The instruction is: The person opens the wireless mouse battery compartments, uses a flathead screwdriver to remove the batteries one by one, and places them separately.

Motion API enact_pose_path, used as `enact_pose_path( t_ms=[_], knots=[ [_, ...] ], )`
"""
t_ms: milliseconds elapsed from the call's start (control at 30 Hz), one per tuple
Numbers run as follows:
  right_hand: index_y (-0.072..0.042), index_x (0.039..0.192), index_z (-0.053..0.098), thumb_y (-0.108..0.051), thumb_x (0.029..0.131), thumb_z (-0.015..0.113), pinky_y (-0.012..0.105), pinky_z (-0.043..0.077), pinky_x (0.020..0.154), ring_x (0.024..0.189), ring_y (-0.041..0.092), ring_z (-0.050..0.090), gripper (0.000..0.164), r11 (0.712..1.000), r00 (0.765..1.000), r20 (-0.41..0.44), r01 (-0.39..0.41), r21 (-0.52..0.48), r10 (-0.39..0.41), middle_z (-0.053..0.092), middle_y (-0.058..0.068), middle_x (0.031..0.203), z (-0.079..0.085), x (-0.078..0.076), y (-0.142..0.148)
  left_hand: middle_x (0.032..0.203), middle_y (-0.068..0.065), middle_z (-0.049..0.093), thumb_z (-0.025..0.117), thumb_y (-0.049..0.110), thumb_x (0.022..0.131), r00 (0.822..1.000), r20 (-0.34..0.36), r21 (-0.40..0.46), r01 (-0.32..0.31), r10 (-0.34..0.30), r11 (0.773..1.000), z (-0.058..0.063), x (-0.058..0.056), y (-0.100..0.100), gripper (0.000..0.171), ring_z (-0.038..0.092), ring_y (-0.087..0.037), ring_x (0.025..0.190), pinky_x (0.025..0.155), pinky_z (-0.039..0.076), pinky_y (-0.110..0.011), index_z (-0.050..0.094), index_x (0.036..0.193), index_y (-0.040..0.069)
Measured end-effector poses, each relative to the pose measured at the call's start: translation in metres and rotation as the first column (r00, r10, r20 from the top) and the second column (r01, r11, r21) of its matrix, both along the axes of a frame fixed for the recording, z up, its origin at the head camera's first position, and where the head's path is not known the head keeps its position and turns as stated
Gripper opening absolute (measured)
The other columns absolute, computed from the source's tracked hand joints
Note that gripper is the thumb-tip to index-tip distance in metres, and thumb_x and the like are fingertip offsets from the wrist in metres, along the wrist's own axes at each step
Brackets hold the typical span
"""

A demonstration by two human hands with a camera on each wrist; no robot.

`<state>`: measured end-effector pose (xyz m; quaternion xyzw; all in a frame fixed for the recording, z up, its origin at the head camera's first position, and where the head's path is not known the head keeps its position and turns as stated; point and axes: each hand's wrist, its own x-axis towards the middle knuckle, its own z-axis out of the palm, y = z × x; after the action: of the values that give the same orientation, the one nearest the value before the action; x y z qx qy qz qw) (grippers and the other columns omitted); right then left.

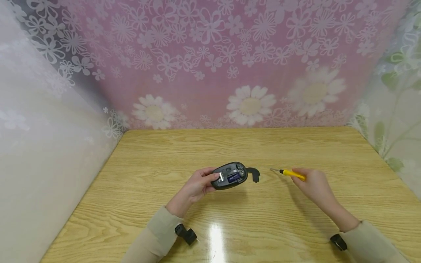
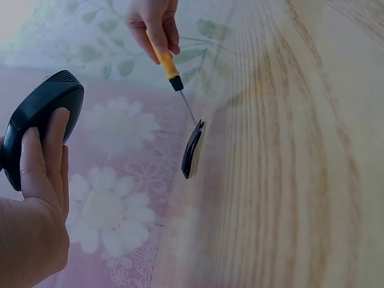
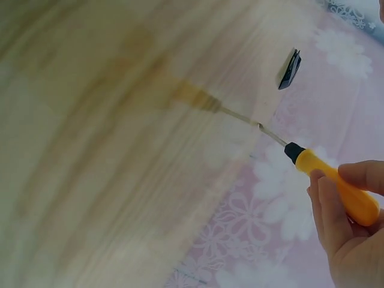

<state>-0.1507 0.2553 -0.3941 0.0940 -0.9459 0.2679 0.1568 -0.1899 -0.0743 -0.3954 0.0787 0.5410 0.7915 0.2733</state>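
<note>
My left hand (image 1: 196, 185) grips a black computer mouse (image 2: 45, 123) with its underside turned up, thumb on the label. The battery bay of the mouse is uncovered, and a dark blue battery (image 1: 234, 178) sits in it. Just right of the mouse, a black curved battery cover (image 1: 254, 172) lies on the table. My right hand (image 1: 312, 183) holds a screwdriver (image 3: 339, 186) by its yellow handle. Its thin metal shaft points left, toward the cover; in the right wrist view the tip is close to the tabletop, apart from the cover.
The wood-grain table (image 1: 158, 153) spreads under both hands, with a glossy light reflection near its front. A pink flowered backdrop (image 1: 197, 84) rises behind the far edge. Pale walls stand at left and right. Each wrist wears a black camera mount (image 1: 186, 234).
</note>
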Motion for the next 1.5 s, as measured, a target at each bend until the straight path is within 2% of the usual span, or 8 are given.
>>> enact_pose_path(
  t_ms=[100, 200, 333, 433, 533, 733, 1033, 1500],
  knots=[
    [0.013, 0.096, 0.062, 0.000, 0.076, 0.064, 0.019, 0.023, 0.030, 0.035, 0.006, 0.020, 0.024, 1.000, 1.000, 0.018, -0.005, 0.017, 0.005, 0.061, 0.029, 0.084, 0.001, 0.000, 0.001, 0.098, -0.013, 0.056, 0.054, 0.005, 0.088, 1.000, -0.006, 0.008, 0.006, -0.006, 1.000, 0.001, 0.001, 0.000, 0.039, 0.063, -0.016, 0.074, 0.064, 0.052, -0.021, 0.043, 0.121, -0.012],
    [0.011, 0.097, 0.063, -0.002, 0.076, 0.064, 0.021, 0.027, 0.033, 0.038, 0.008, 0.030, 0.025, 1.000, 0.997, 0.078, -0.009, 0.027, 0.007, 0.060, 0.029, 0.088, 0.002, -0.003, 0.004, 0.098, -0.013, 0.056, 0.054, 0.005, 0.088, 1.000, 0.000, 0.015, 0.008, -0.008, 1.000, 0.001, 0.001, 0.000, 0.039, 0.063, -0.017, 0.074, 0.063, 0.052, -0.021, 0.043, 0.121, -0.012],
    [0.010, 0.097, 0.064, -0.004, 0.075, 0.066, 0.027, 0.041, 0.042, 0.054, 0.020, 0.052, 0.026, 0.999, 0.984, 0.176, -0.019, 0.028, 0.014, 0.060, 0.029, 0.091, 0.002, -0.009, 0.011, 0.099, -0.014, 0.056, 0.053, 0.004, 0.088, 1.000, 0.008, 0.013, 0.008, -0.008, 1.000, 0.001, 0.001, 0.000, 0.039, 0.063, -0.017, 0.074, 0.063, 0.052, -0.021, 0.043, 0.122, -0.011],
    [0.009, 0.094, 0.064, -0.006, 0.075, 0.067, 0.034, 0.048, 0.053, 0.069, 0.029, 0.057, 0.025, 0.999, 0.971, 0.236, -0.029, 0.021, 0.023, 0.060, 0.027, 0.090, 0.001, -0.014, 0.018, 0.100, -0.014, 0.056, 0.053, 0.004, 0.088, 1.000, 0.006, 0.011, 0.014, -0.014, 1.000, 0.001, 0.001, 0.000, 0.039, 0.063, -0.017, 0.075, 0.063, 0.052, -0.021, 0.043, 0.122, -0.011],
    [0.008, 0.093, 0.065, -0.009, 0.075, 0.067, 0.039, 0.048, 0.059, 0.074, 0.032, 0.057, 0.025, 0.999, 0.955, 0.295, -0.035, 0.011, 0.031, 0.061, 0.024, 0.089, -0.002, -0.019, 0.024, 0.100, -0.014, 0.056, 0.053, 0.004, 0.088, 1.000, 0.006, 0.011, 0.017, -0.017, 1.000, 0.000, 0.001, 0.001, 0.039, 0.063, -0.017, 0.075, 0.064, 0.052, -0.021, 0.042, 0.122, -0.011],
    [0.006, 0.093, 0.065, -0.010, 0.074, 0.068, 0.039, 0.048, 0.061, 0.074, 0.028, 0.057, 0.025, 0.999, 0.925, 0.379, -0.039, -0.006, 0.039, 0.063, 0.015, 0.082, -0.008, -0.024, 0.033, 0.100, -0.014, 0.056, 0.053, 0.004, 0.088, 1.000, 0.002, 0.013, 0.017, -0.017, 1.000, 0.000, 0.001, 0.002, 0.040, 0.063, -0.017, 0.075, 0.064, 0.052, -0.022, 0.042, 0.123, -0.011],
    [0.007, 0.096, 0.063, -0.012, 0.072, 0.070, 0.043, 0.048, 0.065, 0.078, 0.031, 0.056, 0.031, 0.999, 0.894, 0.446, -0.046, -0.026, 0.053, 0.062, 0.016, 0.085, -0.008, -0.027, 0.039, 0.097, -0.013, 0.058, 0.053, 0.004, 0.087, 1.000, -0.002, 0.012, 0.019, -0.019, 1.000, 0.001, 0.001, 0.003, 0.040, 0.063, -0.017, 0.073, 0.062, 0.052, -0.021, 0.042, 0.122, -0.012],
    [0.007, 0.094, 0.063, -0.012, 0.070, 0.073, 0.037, 0.048, 0.062, 0.075, 0.027, 0.057, 0.032, 0.999, 0.884, 0.463, -0.050, -0.020, 0.054, 0.063, 0.014, 0.083, -0.013, -0.028, 0.041, 0.096, -0.013, 0.058, 0.051, 0.003, 0.088, 1.000, -0.008, 0.014, 0.022, -0.021, 1.000, 0.000, 0.002, 0.003, 0.037, 0.063, -0.017, 0.072, 0.060, 0.052, -0.021, 0.043, 0.122, -0.012]
  ],
)
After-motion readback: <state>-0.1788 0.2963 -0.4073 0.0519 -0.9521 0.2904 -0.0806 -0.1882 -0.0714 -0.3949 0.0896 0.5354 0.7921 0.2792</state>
